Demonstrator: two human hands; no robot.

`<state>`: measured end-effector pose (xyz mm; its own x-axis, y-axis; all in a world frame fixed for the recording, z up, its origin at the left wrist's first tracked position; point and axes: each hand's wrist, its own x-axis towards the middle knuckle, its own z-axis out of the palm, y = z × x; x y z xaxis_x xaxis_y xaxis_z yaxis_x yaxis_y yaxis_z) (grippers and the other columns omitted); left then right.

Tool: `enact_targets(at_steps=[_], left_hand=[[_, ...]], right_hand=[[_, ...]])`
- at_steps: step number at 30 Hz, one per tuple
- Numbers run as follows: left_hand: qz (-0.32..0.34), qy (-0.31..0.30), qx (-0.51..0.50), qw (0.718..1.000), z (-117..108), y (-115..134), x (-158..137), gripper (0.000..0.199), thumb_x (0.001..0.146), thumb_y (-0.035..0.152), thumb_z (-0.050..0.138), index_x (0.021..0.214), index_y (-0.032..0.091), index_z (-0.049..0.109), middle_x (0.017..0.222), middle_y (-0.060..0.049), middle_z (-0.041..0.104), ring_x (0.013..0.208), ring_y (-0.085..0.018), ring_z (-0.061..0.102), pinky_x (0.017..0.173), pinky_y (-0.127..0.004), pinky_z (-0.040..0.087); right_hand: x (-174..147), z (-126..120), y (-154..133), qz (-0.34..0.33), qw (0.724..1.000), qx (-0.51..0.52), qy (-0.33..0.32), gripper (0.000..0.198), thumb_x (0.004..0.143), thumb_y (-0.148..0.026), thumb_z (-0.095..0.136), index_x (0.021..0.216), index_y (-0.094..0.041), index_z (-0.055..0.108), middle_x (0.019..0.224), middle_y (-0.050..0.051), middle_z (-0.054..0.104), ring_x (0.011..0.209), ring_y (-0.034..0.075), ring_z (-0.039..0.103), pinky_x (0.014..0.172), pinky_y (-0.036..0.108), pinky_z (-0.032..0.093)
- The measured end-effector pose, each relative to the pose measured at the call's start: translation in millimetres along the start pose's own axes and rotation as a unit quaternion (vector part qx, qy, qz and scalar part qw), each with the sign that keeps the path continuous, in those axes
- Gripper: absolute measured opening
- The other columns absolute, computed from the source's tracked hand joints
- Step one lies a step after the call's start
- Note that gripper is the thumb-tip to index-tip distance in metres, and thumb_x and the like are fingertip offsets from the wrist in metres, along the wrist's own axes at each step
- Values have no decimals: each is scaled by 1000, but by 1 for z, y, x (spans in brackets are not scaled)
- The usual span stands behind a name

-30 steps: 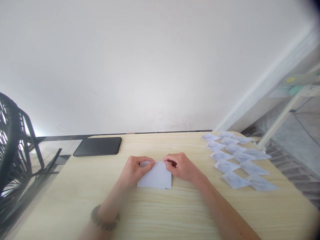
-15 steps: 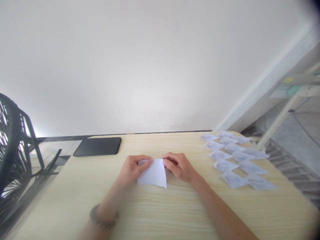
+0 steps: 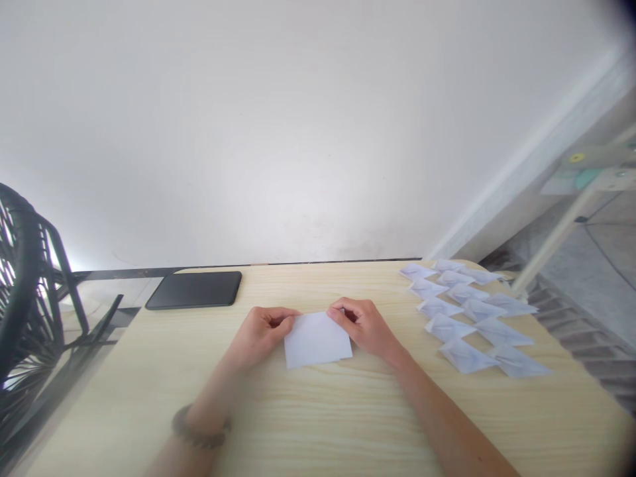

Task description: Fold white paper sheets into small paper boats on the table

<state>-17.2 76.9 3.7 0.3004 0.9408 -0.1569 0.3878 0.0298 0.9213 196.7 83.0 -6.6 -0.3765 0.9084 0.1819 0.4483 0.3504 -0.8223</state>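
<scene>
A piece of white paper [image 3: 318, 341], seemingly folded into layers, is held between my two hands over the middle of the table. My left hand [image 3: 267, 336] pinches its upper left corner between thumb and fingers. At the upper right corner, my right hand [image 3: 362, 326] grips the paper the same way. The lower edge hangs free toward me, and a slight step near its right end shows more than one layer. A dark beaded bracelet circles my left wrist.
Several folded white paper pieces [image 3: 466, 354] with pointed ends lie in rows on the right of the light wooden table [image 3: 318, 424]. A black phone-like slab [image 3: 195, 290] rests at the back left. A dark woven chair [image 3: 24, 278] stands left; a white wall rises behind.
The paper has tilted and now spreads wider toward the right, its curled lower right corner gone flatter. My right hand has shifted slightly right; my left hand keeps its pinch.
</scene>
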Motion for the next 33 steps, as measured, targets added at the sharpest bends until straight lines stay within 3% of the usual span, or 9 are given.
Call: enact_targets(at_steps=[7,12,16,23,30,33], left_hand=[[14,-5,-18,1000,-6,0,-1,26,78,27,45,88,16,67,89,-4,68,82,-18,59,73,-24,43],[7,4,-2,1000,3,4,-1,30,78,35,48,95,17,64,88,-4,67,75,-17,59,61,-23,43],[9,-6,23,1000,8,6,1,29,77,38,49,82,15,67,84,-4,67,76,-19,59,63,-23,43],[-7,-7,19,1000,1,-1,2,27,78,33,47,84,15,66,84,-4,67,75,-18,59,64,-23,44],[16,13,5,1000,5,0,2,27,77,34,49,94,16,62,87,-4,67,70,-16,59,59,-22,45],[19,45,29,998,11,1,3,27,75,38,53,89,17,64,83,-3,67,69,-16,59,56,-22,44]], right_hand=[[0,-2,3,7,1000,11,0,26,84,-34,42,73,-17,58,64,-1,57,53,8,45,49,19,33],[-1,6,1,0,1000,-16,4,25,83,-33,44,74,-17,59,64,-1,58,52,8,45,49,19,34],[-1,12,0,-20,998,-45,24,20,82,-29,46,73,-17,60,62,-2,57,51,7,45,51,19,34],[-1,3,4,-29,999,-41,7,19,82,-27,45,73,-17,58,66,-2,59,53,7,46,52,18,35],[-1,3,4,1,999,-40,9,23,83,-32,44,74,-18,58,64,-2,58,54,8,45,52,20,35],[-1,8,4,33,998,-35,30,22,80,-38,49,78,-19,59,60,-3,55,52,8,44,50,20,35]])
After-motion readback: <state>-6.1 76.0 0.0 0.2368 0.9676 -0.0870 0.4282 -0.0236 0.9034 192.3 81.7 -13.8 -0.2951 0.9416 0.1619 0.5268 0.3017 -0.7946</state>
